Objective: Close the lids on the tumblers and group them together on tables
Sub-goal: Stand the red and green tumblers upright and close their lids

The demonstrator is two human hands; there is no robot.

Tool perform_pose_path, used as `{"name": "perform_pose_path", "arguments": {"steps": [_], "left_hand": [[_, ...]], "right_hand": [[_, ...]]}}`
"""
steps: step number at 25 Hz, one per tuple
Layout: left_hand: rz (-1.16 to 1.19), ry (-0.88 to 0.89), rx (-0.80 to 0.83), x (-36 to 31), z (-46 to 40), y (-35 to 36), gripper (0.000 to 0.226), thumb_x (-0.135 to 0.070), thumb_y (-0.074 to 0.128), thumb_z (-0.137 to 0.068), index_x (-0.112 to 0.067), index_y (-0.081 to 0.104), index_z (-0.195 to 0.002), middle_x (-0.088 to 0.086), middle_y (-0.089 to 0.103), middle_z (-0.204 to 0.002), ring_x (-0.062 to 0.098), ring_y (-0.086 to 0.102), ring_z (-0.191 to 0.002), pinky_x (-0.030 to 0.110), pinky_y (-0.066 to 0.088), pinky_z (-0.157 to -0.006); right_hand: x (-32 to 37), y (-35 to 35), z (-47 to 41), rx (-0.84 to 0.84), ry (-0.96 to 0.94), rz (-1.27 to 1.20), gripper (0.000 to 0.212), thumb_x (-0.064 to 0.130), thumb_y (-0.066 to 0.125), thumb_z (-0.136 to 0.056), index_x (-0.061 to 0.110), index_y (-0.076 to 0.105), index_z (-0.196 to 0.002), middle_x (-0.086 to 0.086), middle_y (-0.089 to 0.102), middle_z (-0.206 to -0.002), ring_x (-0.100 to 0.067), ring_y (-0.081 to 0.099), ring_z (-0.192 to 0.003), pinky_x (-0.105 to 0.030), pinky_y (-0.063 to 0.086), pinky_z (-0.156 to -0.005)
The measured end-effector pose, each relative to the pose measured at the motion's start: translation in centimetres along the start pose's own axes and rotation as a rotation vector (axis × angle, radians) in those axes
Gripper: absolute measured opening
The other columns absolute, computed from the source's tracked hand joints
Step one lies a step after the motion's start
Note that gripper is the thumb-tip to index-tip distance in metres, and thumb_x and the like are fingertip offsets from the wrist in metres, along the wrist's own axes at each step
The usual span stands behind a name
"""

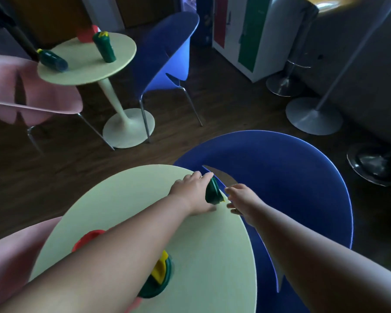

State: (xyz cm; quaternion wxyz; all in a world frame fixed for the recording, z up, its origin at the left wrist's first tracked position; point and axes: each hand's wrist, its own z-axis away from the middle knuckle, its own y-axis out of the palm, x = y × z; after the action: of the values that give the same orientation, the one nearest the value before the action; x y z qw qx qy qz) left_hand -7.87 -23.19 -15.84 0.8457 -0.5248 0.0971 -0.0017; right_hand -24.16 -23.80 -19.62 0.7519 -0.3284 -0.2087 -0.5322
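My left hand [193, 192] grips a dark green tumbler [213, 193] at the far right edge of the near pale green round table [203, 256]. My right hand [240, 199] is just right of that tumbler with fingers spread, holding nothing. A second green tumbler with a yellow lid flap [159, 276] stands near me under my left forearm. A red tumbler [86, 240] sits partly hidden behind that arm. On the far round table [81, 71] one green tumbler [104, 46] stands upright, another [52, 59] lies on its side, and a red one [87, 33] sits behind.
A blue chair [291, 177] stands right of the near table, a pink chair [9, 256] at its left. The far table has a blue chair [167, 55] and a pink chair [20, 91]. Stool and lamp bases [314, 116] stand on the dark wood floor at right.
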Motion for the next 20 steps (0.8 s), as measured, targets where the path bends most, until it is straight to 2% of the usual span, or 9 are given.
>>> {"name": "perform_pose_path", "arguments": {"steps": [3,6,9,13,16,20], "left_hand": [[-0.063,-0.013,0.011,-0.1,-1.9,1.1,0.102,-0.069,0.066,-0.070,-0.034,0.017,-0.152,-0.001,0.045,-0.141,0.023,0.045,-0.131,0.042,0.040,-0.098],[-0.049,0.000,-0.040,0.4,-1.7,0.9,0.092,-0.060,0.071,-0.067,-0.032,0.027,-0.143,-0.004,0.051,-0.134,0.021,0.050,-0.126,0.040,0.046,-0.093],[0.091,0.009,-0.038,1.4,0.3,0.0,0.095,-0.054,0.075,-0.065,-0.032,0.027,-0.144,-0.007,0.049,-0.139,0.019,0.051,-0.125,0.039,0.050,-0.093],[0.282,0.020,-0.057,4.2,4.1,-1.4,0.094,-0.048,0.078,-0.063,-0.034,0.030,-0.143,-0.009,0.046,-0.143,0.016,0.046,-0.131,0.038,0.045,-0.103],[0.331,0.002,-0.073,6.6,7.2,-1.8,0.097,-0.049,0.080,-0.064,-0.031,0.030,-0.146,-0.006,0.045,-0.146,0.015,0.043,-0.133,0.035,0.040,-0.108],[0.348,-0.010,-0.030,9.5,10.2,-1.3,0.100,-0.049,0.080,-0.066,-0.031,0.027,-0.149,-0.005,0.038,-0.151,0.015,0.041,-0.135,0.035,0.040,-0.108]], "right_hand": [[-0.6,0.9,-1.1,0.090,0.081,-0.133,0.021,0.035,0.049,-0.097,0.020,0.058,-0.110,-0.005,0.061,-0.104,-0.024,0.068,-0.090,-0.035,0.056,-0.079],[-0.4,1.1,-0.8,0.115,0.105,-0.249,0.019,0.030,0.048,-0.099,0.016,0.059,-0.104,-0.008,0.061,-0.100,-0.023,0.066,-0.080,-0.032,0.054,-0.069],[0.6,1.5,0.6,0.151,0.082,-0.257,0.017,0.027,0.049,-0.099,0.016,0.061,-0.102,-0.011,0.064,-0.101,-0.024,0.065,-0.079,-0.031,0.055,-0.070],[3.1,3.5,3.6,0.177,-0.026,-0.073,0.022,0.029,0.057,-0.095,0.019,0.057,-0.116,-0.006,0.063,-0.103,-0.020,0.064,-0.079,-0.034,0.057,-0.080],[4.2,5.8,5.9,0.159,-0.144,0.137,0.028,0.030,0.059,-0.091,0.030,0.052,-0.119,-0.004,0.065,-0.098,-0.020,0.066,-0.077,-0.035,0.059,-0.081],[4.6,8.8,8.4,0.160,-0.206,0.278,0.036,0.028,0.058,-0.092,0.027,0.052,-0.127,-0.007,0.067,-0.097,-0.021,0.070,-0.079,-0.037,0.061,-0.079]]}}
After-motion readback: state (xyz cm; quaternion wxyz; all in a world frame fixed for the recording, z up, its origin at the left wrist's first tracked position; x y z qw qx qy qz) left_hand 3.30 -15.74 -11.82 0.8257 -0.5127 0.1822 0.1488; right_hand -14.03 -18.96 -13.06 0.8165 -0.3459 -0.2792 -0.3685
